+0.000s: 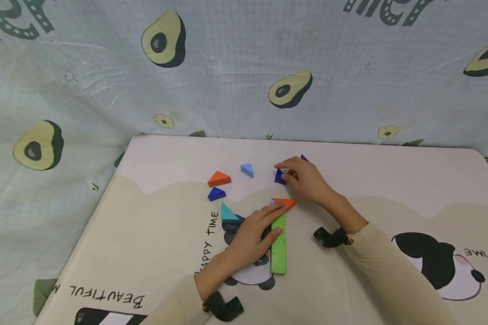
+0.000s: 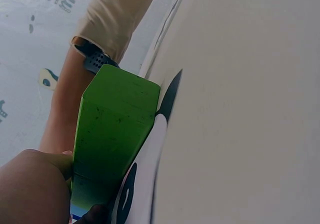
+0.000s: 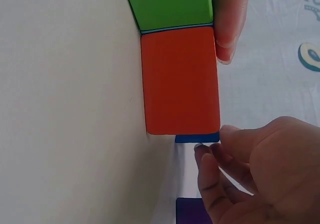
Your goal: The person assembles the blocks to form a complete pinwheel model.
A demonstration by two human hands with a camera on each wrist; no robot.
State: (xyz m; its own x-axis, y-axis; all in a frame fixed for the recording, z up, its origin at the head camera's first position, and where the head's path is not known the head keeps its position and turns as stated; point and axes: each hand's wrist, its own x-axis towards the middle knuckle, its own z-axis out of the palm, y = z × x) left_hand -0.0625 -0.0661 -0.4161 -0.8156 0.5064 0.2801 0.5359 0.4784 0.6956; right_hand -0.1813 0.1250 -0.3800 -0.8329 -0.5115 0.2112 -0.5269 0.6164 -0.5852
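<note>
My left hand [image 1: 250, 239] lies along a column of two green blocks [image 1: 278, 257], its fingers extended. The fingertips rest on an orange triangular block [image 1: 286, 203] at the column's far end, and the thumb touches the green. A light blue piece shows as a sliver beside the orange one. Just beyond, my right hand [image 1: 307, 178] pinches a dark blue triangular block [image 1: 279, 177] low at the table. In the right wrist view this dark blue block [image 3: 196, 138] is partly hidden behind the orange block [image 3: 181, 81], with the thumb at its edge.
Left of the column are a teal triangle [image 1: 227, 213], another dark blue triangle [image 1: 217, 194], another orange triangle [image 1: 219, 179] and a light blue triangle [image 1: 247, 170]. A purple block [image 3: 191, 211] sits behind the right hand. A patterned cloth [image 1: 227, 90] hangs along the table's far edge.
</note>
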